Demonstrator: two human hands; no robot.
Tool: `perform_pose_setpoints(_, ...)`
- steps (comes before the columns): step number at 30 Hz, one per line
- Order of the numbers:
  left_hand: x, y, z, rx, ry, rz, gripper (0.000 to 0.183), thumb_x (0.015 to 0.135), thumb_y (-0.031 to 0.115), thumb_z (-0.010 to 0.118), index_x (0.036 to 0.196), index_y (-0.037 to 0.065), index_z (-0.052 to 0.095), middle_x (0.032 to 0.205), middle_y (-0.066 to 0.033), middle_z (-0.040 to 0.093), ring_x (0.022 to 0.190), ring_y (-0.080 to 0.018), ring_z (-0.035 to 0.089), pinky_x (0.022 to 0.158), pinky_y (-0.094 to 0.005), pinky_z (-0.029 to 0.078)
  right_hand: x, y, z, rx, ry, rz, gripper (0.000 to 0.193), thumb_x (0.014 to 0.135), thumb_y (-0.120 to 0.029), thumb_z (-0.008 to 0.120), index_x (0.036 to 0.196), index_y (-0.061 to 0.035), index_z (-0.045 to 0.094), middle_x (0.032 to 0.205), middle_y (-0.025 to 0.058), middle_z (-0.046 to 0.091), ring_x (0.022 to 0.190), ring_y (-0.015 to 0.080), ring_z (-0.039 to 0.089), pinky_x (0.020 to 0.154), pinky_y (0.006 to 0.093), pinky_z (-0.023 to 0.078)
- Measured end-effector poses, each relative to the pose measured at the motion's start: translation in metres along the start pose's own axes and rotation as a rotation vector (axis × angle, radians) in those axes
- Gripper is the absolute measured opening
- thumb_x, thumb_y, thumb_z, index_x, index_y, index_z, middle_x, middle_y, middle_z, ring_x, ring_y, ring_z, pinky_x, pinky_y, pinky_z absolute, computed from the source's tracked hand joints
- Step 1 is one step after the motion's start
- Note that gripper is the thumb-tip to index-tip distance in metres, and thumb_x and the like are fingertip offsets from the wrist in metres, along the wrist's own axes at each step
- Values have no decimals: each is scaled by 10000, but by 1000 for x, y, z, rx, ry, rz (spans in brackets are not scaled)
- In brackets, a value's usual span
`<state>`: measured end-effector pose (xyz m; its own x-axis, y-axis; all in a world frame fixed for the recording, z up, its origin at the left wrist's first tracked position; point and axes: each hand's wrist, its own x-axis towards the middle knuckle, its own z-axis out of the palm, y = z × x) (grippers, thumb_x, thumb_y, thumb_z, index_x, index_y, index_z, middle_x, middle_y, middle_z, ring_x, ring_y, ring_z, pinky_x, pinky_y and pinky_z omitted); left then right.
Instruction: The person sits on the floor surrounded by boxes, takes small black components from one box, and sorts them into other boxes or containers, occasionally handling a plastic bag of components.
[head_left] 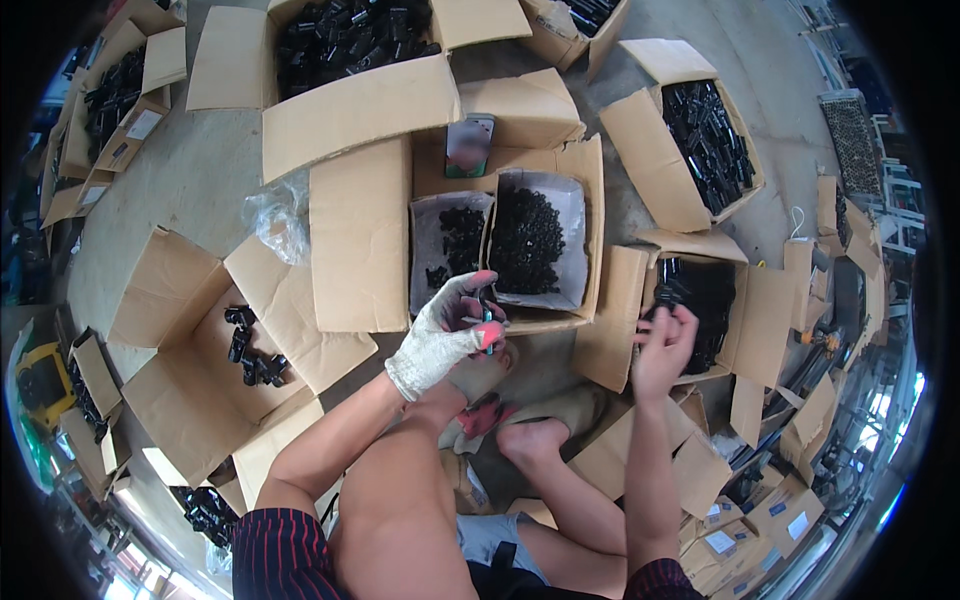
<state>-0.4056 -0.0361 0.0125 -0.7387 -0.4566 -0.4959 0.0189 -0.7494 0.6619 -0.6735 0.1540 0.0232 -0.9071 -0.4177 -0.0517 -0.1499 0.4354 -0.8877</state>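
Observation:
My left hand [440,338], in a white knitted glove with pinkish-red fingertips, is raised in front of the middle carton. Its thumb and fingers close on a small dark piece with a teal part [489,318]; its kind is too small to tell. My bare right hand [666,350] is over the near left edge of a carton of glossy black parts [705,310]. Its fingers are curled together against the dark contents, so what they hold, if anything, does not show. Before me, two grey-lined trays of small black pieces [527,240] sit inside the middle carton [595,220].
A phone [469,145] leans at the middle carton's back. An open carton [170,375] with a few black parts lies left, beside a clear plastic bag [282,222]. Fuller cartons of black parts stand at the back [355,130] and back right [650,150]. More boxes [735,545] crowd lower right.

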Motion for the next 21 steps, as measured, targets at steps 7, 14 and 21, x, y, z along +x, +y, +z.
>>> perform_pose_setpoints(7, -3, -9, -13, -155, 41, -23, 695, 879, 69, 813, 1494, 125, 494, 1150, -105, 712, 981, -183, 708, 839, -332, 607, -102, -70, 106, 620, -499, 613, 345, 1054, -176, 625, 1340, 17, 639, 1197, 103, 706, 968, 143, 698, 833, 310, 629)
perform_pose_setpoints(14, -14, 7, -23, -110, 121, 90, 686, 844, -31, 807, 1459, 89, 529, 1172, -80, 701, 1045, -154, 677, 927, -312, 579, -115, -74, 114, 579, -684, 499, 289, 993, -50, 680, 1263, 52, 665, 1177, 107, 725, 1043, 173, 705, 976, 319, 566)
perform_pose_setpoints(21, -26, 7, -27, -123, 68, 158, 780, 805, -52, 816, 1501, 95, 496, 1311, -92, 641, 1110, -157, 652, 963, -315, 562, -108, -75, 117, 622, -567, 331, 316, 915, 79, 721, 1228, 64, 683, 1210, 135, 712, 1127, 171, 674, 1023, 296, 519)
